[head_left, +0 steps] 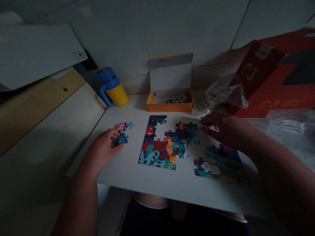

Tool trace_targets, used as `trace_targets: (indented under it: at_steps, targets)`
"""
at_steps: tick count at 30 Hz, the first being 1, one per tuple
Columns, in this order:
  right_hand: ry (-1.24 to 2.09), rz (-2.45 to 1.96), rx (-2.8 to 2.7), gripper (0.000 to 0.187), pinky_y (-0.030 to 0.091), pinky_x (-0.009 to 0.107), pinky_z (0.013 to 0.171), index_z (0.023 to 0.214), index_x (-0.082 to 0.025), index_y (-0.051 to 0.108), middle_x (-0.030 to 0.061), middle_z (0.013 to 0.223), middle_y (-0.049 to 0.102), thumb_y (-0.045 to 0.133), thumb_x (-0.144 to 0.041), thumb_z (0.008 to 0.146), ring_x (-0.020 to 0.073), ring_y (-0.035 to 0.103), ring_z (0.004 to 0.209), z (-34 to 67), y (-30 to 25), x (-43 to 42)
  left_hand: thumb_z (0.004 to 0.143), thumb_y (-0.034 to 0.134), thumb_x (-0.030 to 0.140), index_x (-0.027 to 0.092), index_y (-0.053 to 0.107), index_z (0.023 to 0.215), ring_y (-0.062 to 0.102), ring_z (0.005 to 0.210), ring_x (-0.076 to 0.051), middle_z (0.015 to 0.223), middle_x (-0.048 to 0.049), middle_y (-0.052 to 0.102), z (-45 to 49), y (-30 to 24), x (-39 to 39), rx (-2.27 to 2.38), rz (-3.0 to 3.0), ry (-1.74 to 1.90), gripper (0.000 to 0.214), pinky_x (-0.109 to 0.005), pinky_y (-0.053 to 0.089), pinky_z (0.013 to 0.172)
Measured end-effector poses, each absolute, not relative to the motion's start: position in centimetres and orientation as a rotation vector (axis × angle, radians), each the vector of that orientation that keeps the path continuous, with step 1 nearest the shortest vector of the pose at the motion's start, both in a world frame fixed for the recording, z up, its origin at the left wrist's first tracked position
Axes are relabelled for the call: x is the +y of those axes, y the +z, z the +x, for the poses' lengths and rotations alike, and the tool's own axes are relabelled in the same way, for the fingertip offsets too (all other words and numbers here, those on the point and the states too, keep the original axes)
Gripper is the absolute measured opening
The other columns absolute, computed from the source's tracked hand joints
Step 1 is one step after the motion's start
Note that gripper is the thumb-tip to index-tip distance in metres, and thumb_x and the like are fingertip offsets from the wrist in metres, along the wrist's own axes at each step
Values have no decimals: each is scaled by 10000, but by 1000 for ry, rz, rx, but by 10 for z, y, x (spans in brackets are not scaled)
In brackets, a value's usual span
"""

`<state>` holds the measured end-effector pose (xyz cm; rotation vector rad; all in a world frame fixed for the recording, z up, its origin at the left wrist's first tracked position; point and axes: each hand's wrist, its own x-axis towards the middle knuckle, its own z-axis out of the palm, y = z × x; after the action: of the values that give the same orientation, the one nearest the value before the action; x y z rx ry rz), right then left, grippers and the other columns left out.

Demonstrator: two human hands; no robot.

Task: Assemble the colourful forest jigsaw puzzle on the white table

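Note:
A partly joined colourful jigsaw (163, 146) lies in the middle of a white board (155, 181). My left hand (106, 147) rests at the board's left side, its fingers pinched on a blue puzzle piece (121, 138); a few loose pieces (124, 126) lie just beyond it. My right hand (223, 128) lies palm down at the right, fingers stretched over a small dark piece (209, 123) beside the jigsaw's upper right part. A second joined section (219, 165) lies under my right wrist.
An open orange box (170, 105) with a raised white lid stands behind the jigsaw. A blue and yellow bottle (113, 87) is at the back left. A clear plastic bag (219, 92) and a red carton (274, 80) sit at the back right.

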<state>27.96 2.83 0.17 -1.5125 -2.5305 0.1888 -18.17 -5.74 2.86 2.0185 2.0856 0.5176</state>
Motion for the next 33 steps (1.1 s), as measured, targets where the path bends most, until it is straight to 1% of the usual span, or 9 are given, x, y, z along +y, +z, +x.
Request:
trace_targets:
  at_steps: [5,11,16,20,24,26,28,30,33]
  targets:
    - [182,-1485,-2550,378,585,435,859,1244,-143,722,176,1169,732,497,-394,1073,301,744,936,278,3,27,875,705,422,237,640,995,677,815,-210,935,-22,725,-173,26,-54,1902,1924,619,229,-332,553,775]
    - [237,-1403,-2494,308,585,402,813,1197,-208,737,112,1136,751,553,-398,1039,254,741,882,270,3,23,813,839,379,197,624,994,678,751,-153,921,-23,743,-137,31,-40,1476,1407,1005,335,-265,545,677]
    - [401,-1306,-2338,247,579,346,759,1141,-231,751,82,1058,775,602,-378,1009,214,741,845,260,10,17,787,887,280,173,586,981,741,736,-165,860,-45,770,-82,37,-21,1134,1067,991,374,-286,608,713]
    - [619,-1239,-2185,254,587,335,753,1144,-242,736,76,1088,791,603,-420,1022,210,742,871,256,16,13,898,773,209,175,565,979,787,813,-192,867,-66,775,-40,37,-6,990,990,836,226,-292,626,756]
    - [801,-1190,-2014,355,593,348,834,1270,-248,703,76,1109,796,584,-497,1046,215,747,937,255,15,13,1020,612,231,183,576,1013,787,825,-193,873,-62,759,-10,33,6,929,1091,686,60,-317,624,777]
    - [900,-1150,-1964,397,586,343,840,1313,-243,692,76,1098,796,601,-512,1036,214,740,946,255,13,14,1032,589,235,187,610,1018,751,761,-167,841,-29,727,-2,28,11,948,1287,654,53,-313,610,752]
    - [1001,-1119,-1939,380,575,333,827,1234,-226,729,75,1066,796,635,-518,1011,211,729,927,254,11,14,1044,566,252,199,662,1062,698,710,-147,854,-13,711,3,22,15,993,1543,650,111,-298,583,706]
    - [1128,-1117,-1922,327,565,326,813,1088,-215,759,70,1022,796,674,-511,979,207,722,896,251,10,13,1061,541,273,220,701,1119,700,812,-161,975,-33,739,4,14,18,1014,1742,705,178,-311,577,761]
    - [1317,-1135,-1897,249,544,306,738,982,-222,755,47,938,786,725,-464,931,188,707,813,242,11,9,1069,540,274,223,699,1190,701,1091,-200,1160,-66,752,2,4,19,975,1806,865,206,-359,552,964]
